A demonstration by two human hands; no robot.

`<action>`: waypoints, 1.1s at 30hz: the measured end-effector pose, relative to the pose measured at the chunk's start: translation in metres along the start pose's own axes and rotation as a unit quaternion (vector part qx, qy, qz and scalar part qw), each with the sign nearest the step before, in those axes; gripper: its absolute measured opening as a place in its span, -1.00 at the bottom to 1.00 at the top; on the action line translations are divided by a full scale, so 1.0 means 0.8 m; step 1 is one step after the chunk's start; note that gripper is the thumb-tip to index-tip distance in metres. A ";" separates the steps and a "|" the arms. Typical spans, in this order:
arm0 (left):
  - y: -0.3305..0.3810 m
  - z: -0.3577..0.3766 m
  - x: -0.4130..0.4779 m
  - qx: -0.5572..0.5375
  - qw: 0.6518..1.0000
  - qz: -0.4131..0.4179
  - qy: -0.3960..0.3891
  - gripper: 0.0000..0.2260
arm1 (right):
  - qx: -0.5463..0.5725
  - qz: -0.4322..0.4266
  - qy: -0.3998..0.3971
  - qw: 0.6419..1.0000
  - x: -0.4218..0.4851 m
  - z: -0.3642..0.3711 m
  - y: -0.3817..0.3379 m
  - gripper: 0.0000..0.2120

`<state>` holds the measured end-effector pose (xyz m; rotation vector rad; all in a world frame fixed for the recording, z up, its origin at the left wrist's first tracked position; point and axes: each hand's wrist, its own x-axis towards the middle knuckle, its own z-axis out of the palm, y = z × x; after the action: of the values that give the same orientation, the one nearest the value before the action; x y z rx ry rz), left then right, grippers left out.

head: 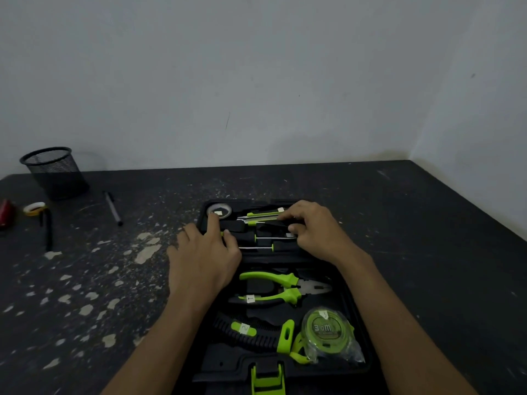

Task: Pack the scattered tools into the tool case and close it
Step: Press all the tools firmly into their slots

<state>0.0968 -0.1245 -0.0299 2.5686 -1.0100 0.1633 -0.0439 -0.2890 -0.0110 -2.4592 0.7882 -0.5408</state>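
Observation:
The black tool case (360, 323) lies open on the table before me. In its near half sit green-handled pliers (281, 287), a black and green handle (251, 333) and a green tape measure in plastic wrap (325, 332). The far half holds a tape roll (219, 210), a green utility knife (263, 215) and two screwdrivers (271, 238). My left hand (204, 255) rests flat on the far half's left side, fingers spread near the tape roll. My right hand (313, 230) presses its fingertips on the knife and the screwdriver tips.
A black mesh pen cup (54, 172) stands at the far left of the worn dark table (114, 280). Near it lie a yellow tape roll (34, 208), a pen (112, 208), a black marker (48, 232) and a red object (5, 213). White walls rise behind and to the right.

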 end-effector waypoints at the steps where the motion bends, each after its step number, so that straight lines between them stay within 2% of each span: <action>1: 0.000 0.000 0.000 0.000 1.000 0.000 0.000 -0.58 | -0.002 -0.003 0.005 1.000 0.000 0.003 0.002 -0.65; 8: -0.005 0.001 0.000 -0.004 1.000 0.009 -0.008 -0.59 | -0.045 0.004 0.011 0.999 -0.003 0.012 0.001 -0.66; 20: -0.007 0.001 0.000 -0.004 1.000 0.009 -0.007 -0.58 | -0.033 0.002 0.061 0.998 -0.005 0.014 -0.004 -0.74; 33: -0.007 0.004 0.004 0.003 1.000 0.005 -0.009 -0.60 | -0.145 0.028 0.027 0.989 -0.006 0.002 -0.039 -0.75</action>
<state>0.1028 -0.1239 -0.0340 2.5766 -1.0301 0.1463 -0.0334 -0.2632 0.0041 -2.6850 1.0156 -0.5032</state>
